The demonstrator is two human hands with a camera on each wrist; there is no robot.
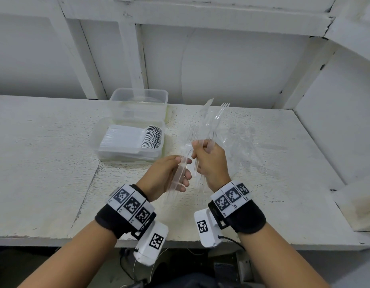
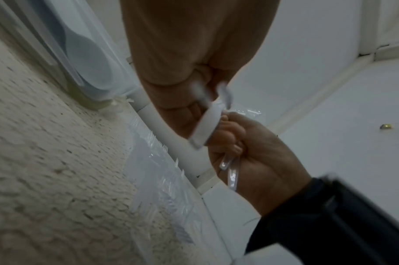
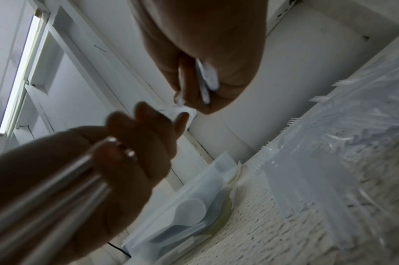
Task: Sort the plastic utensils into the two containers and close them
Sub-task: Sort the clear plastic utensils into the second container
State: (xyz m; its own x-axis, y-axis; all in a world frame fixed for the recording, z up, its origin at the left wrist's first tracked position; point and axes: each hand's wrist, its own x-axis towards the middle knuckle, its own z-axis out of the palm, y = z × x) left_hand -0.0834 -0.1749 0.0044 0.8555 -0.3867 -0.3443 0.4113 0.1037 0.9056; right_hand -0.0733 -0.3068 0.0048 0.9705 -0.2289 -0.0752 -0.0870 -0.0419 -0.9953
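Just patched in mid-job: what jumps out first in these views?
Both hands meet above the table's middle, the left hand and the right hand each holding clear plastic utensils that fan upward. Left of them, the near container holds packed white spoons, with an open container behind it. More clear cutlery lies right.

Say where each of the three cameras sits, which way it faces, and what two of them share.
Head: looks forward and down at the table; shows left hand, right hand and forearms.
Left wrist: beneath the left hand, looks past it to the right hand.
Right wrist: beneath the right hand, looks toward the left hand.
Shared: both wrist views show the spoon container.
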